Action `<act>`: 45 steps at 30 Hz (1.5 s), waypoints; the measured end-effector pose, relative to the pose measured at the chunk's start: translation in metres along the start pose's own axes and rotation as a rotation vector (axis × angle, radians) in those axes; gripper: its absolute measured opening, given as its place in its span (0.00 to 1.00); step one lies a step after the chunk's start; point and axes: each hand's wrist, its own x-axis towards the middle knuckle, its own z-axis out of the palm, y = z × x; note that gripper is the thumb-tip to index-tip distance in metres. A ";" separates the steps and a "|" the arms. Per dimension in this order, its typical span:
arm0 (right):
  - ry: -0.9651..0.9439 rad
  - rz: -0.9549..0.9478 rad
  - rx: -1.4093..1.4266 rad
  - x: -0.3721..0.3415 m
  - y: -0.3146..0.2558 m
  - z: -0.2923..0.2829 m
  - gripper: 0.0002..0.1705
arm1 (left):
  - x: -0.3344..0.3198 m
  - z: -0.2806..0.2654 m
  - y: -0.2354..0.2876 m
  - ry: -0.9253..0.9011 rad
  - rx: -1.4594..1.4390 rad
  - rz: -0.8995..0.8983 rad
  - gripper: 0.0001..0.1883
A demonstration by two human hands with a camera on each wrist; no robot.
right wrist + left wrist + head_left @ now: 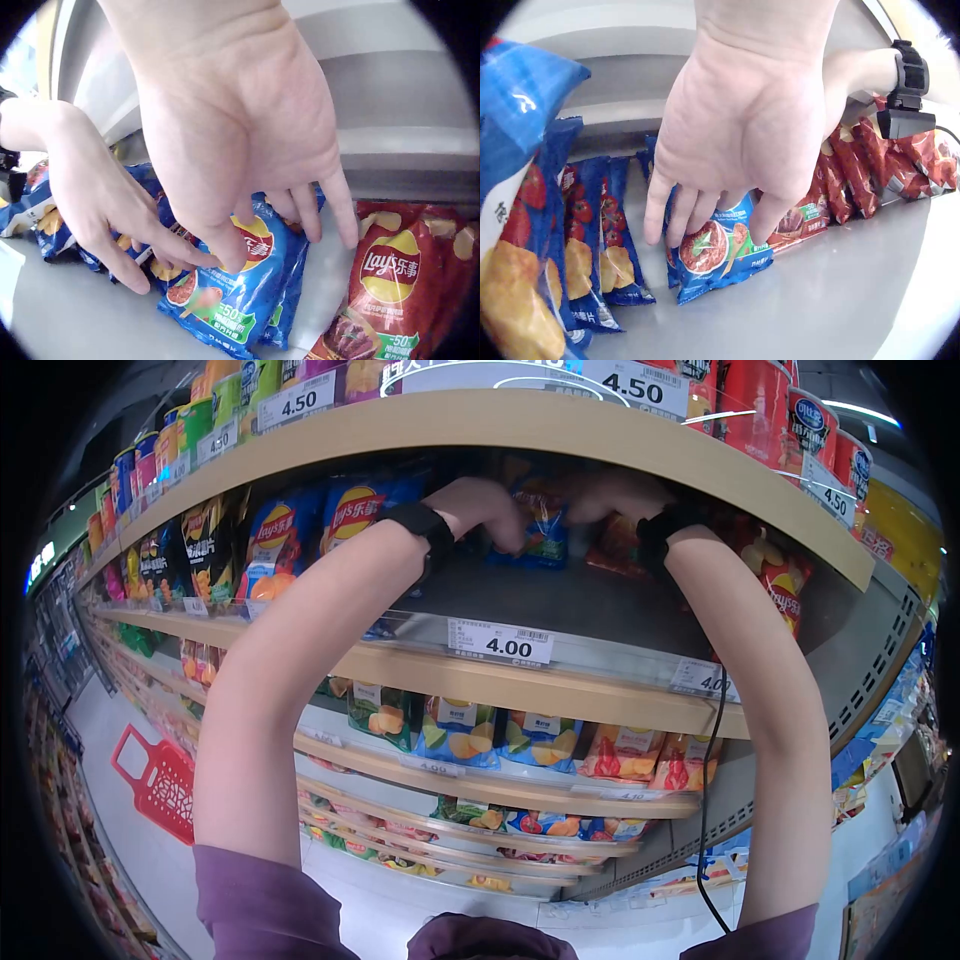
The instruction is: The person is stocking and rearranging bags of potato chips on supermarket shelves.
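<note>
A blue chip bag (pixel 541 530) stands under the upper board of a store shelf, between the hands. My right hand (pixel 240 127) is over its top, thumb against the printed front and fingers on the far side by a second blue bag (pixel 291 296). In the left wrist view, my left hand (pixel 742 135) hangs above the blue bag (pixel 724 259), fingers pointing down with long, loose tips touching its upper part. The head view shows my left hand (pixel 485 510) and right hand (pixel 620 495) reaching deep in the shelf, their fingertips partly blurred.
Blue bags with tomato pictures (pixel 615 247) line the left side. Red chip bags (pixel 390 277) stand at the right. The shelf front carries a 4.00 price label (pixel 500 643). Canisters (pixel 755 410) stand above, more bags (pixel 455 730) below. A red basket (pixel 160 785) is on the floor.
</note>
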 end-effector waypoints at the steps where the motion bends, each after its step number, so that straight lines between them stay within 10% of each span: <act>1: 0.065 -0.035 0.008 -0.001 0.001 -0.002 0.36 | -0.007 -0.004 0.001 0.012 -0.022 -0.010 0.31; 6: 0.352 -0.038 0.067 -0.006 0.017 -0.001 0.35 | -0.036 -0.020 0.000 0.044 -0.244 -0.178 0.32; 12: 0.576 -0.005 0.129 -0.004 0.039 0.003 0.33 | -0.003 -0.017 -0.017 0.154 -0.027 0.073 0.38; 22: 0.647 0.001 0.173 -0.002 0.044 0.011 0.31 | 0.003 -0.015 -0.010 0.799 0.169 0.159 0.29; 45: 0.558 0.038 -0.077 -0.029 0.015 -0.015 0.27 | -0.004 -0.034 0.000 0.811 0.181 0.253 0.26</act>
